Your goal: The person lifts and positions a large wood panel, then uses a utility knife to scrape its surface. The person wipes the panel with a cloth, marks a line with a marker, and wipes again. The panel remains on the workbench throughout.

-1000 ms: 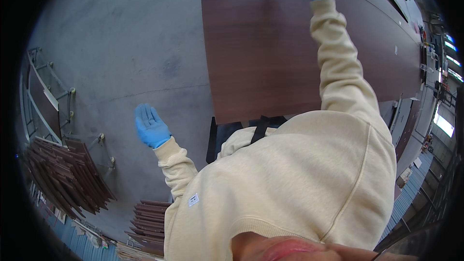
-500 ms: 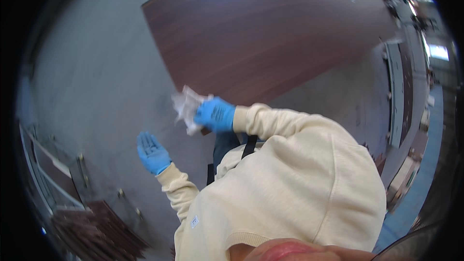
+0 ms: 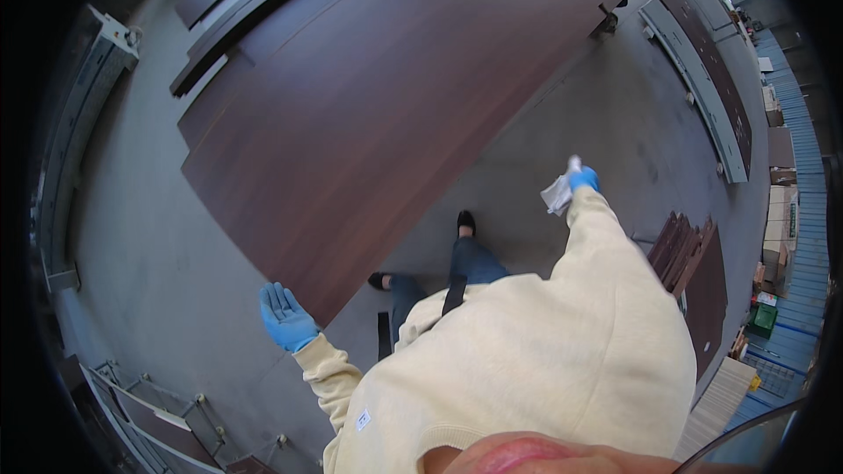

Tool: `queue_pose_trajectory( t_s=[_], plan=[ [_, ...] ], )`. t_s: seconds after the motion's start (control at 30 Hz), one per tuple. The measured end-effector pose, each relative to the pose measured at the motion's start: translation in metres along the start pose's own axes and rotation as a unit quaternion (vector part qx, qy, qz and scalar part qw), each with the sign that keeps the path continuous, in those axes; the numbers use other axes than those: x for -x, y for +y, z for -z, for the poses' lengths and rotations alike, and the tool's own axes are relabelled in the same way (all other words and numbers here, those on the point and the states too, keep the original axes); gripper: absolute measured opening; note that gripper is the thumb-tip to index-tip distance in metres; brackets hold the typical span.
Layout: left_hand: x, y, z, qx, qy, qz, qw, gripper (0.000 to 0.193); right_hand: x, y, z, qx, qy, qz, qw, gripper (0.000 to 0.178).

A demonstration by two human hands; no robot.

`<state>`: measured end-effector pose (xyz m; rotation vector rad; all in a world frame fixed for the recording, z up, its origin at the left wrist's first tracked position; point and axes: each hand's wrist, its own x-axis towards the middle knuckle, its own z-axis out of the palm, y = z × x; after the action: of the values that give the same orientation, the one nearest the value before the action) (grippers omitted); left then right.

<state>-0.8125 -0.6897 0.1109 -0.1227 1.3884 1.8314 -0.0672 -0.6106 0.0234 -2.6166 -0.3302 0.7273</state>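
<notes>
My left hand (image 3: 288, 319), in a blue glove, is held palm up beside the near left corner of a large dark brown wood-grain panel (image 3: 369, 114). Its fingers are stretched out and it holds nothing. Out to the right, over the floor and apart from the panel, my right hand (image 3: 583, 179) wears the same kind of glove. It is closed on a crumpled white cloth (image 3: 557, 195), which hangs out on its left side. A second panel edge shows beneath the large panel along the far left side.
Dark panels stand stacked at my right (image 3: 685, 254). Beyond them lies a long grey roller conveyor (image 3: 702, 96). Another grey machine frame (image 3: 83, 132) runs along the far left. A wheeled metal rack (image 3: 167, 421) is at lower left, and grey concrete floor (image 3: 544, 140) lies around my feet.
My right hand has swung away to the right with the cloth, off the panel's near corner. My view has turned, so the panel appears lower and further left. My left hand stays open.
</notes>
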Motion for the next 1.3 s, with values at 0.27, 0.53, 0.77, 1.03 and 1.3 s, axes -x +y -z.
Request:
queue_pose_trajectory(
  t_s=[0.27,0.53,0.77,1.03,1.3],
  plan=[
    [0.090,-0.140,-0.176,-0.080,-0.116,-0.001,0.990,0.046,-0.099,-0.037,0.012,-0.288,0.098,0.260,0.917,0.032],
    [0.146,-0.210,-0.347,-0.133,-0.260,-0.028,0.956,0.046,0.060,-0.276,-0.020,-0.056,-0.036,0.764,0.642,0.021],
    [0.136,-0.285,-0.448,-0.110,-0.291,-0.020,0.950,0.045,0.061,-0.293,-0.111,0.109,-0.208,0.862,0.450,0.030],
    [0.179,-0.386,-0.606,-0.185,-0.362,0.050,0.912,0.041,-0.336,-0.385,-0.011,0.047,0.068,0.652,0.754,0.021],
    [0.223,-0.512,-0.723,-0.199,-0.347,0.035,0.916,0.041,-0.561,-0.434,0.178,-0.082,0.172,0.382,0.904,0.041]
  ],
)
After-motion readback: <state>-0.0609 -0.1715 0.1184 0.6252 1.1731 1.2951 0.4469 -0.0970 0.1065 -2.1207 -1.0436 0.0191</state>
